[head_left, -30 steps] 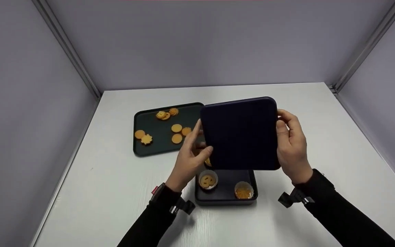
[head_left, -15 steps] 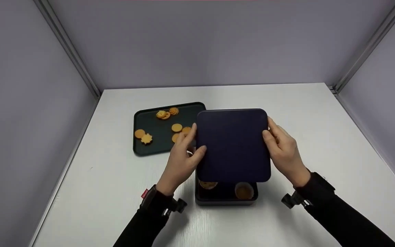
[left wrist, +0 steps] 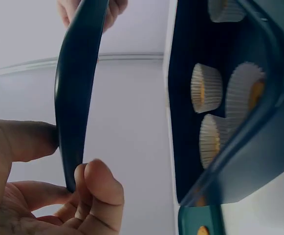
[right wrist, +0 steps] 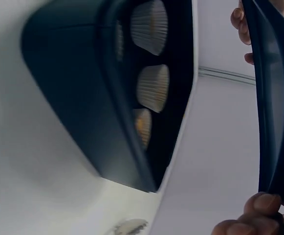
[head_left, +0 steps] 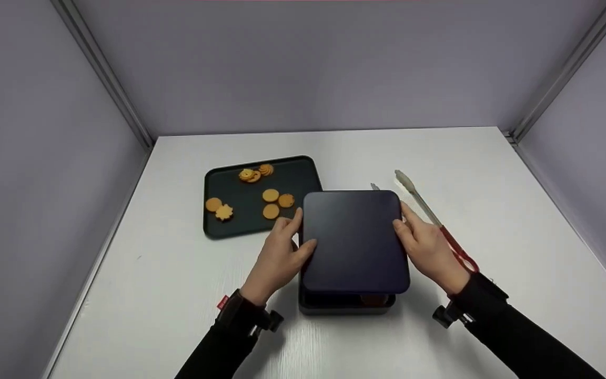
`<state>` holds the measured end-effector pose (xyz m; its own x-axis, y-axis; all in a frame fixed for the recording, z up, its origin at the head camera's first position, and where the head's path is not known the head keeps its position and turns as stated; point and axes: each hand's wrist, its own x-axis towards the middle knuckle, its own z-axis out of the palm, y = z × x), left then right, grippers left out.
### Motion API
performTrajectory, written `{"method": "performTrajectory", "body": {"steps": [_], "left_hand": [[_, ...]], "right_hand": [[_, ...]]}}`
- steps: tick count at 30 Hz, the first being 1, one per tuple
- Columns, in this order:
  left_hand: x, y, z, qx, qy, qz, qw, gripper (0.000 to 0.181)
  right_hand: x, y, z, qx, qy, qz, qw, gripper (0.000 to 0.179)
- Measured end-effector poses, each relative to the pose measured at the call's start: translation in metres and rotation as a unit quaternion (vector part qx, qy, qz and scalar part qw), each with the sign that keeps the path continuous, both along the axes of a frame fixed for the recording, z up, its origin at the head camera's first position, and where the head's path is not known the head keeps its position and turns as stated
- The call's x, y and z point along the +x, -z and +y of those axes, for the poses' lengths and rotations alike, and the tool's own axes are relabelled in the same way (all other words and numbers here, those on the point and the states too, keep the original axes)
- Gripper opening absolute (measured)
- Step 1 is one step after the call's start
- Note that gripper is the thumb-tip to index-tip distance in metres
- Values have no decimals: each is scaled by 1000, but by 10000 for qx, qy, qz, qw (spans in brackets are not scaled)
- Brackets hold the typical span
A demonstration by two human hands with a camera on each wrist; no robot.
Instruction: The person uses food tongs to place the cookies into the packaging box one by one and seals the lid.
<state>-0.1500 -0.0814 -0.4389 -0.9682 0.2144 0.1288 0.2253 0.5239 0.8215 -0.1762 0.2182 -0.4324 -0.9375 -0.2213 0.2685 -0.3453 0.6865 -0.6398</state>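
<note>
A dark blue rectangular lid (head_left: 355, 242) is held level by both hands over a matching box (head_left: 344, 309). My left hand (head_left: 276, 260) pinches the lid's left edge between thumb and fingers. The opposite edge is gripped by my right hand (head_left: 428, 251). In the left wrist view a gap shows between the lid (left wrist: 78, 83) and the open box. Inside the box stand several white pleated paper cups (left wrist: 206, 88), some with cookies visible in them. From the head view the lid hides most of the box's inside.
Behind and left of the box lies a dark green tray (head_left: 240, 231) bearing several cookies (head_left: 271, 211). Tongs with red handles (head_left: 455, 245) lie to the right, partly behind my right hand. Grey panels (head_left: 303, 63) enclose the white table (head_left: 177, 295).
Both hands have lowered the lid toward the box and tilted it flatter, covering more of the box. The tongs, hidden behind the lid before, now show. The tray and its cookies stay put.
</note>
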Motion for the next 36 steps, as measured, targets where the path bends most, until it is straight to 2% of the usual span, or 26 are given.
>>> {"method": "performTrajectory", "body": {"steps": [4,14,24,30,36], "left_hand": [[-1,9,0,-225,-2,-288,9993,72],[-2,29,2,-512,-51,-456,9976,74],[-4,41,2,-536,-85,-556,9970,74],[-4,45,2,-445,-145,-639,9969,76],[-3,48,2,-531,-131,-756,9956,74]], "right_hand": [[-2,14,-1,230,-27,-284,9993,51],[-2,43,-3,523,39,-627,9967,51],[-5,54,-5,642,-9,-714,9954,51],[-6,56,-8,636,-53,-778,9949,51],[-4,60,-9,656,-79,-863,9941,50]]}}
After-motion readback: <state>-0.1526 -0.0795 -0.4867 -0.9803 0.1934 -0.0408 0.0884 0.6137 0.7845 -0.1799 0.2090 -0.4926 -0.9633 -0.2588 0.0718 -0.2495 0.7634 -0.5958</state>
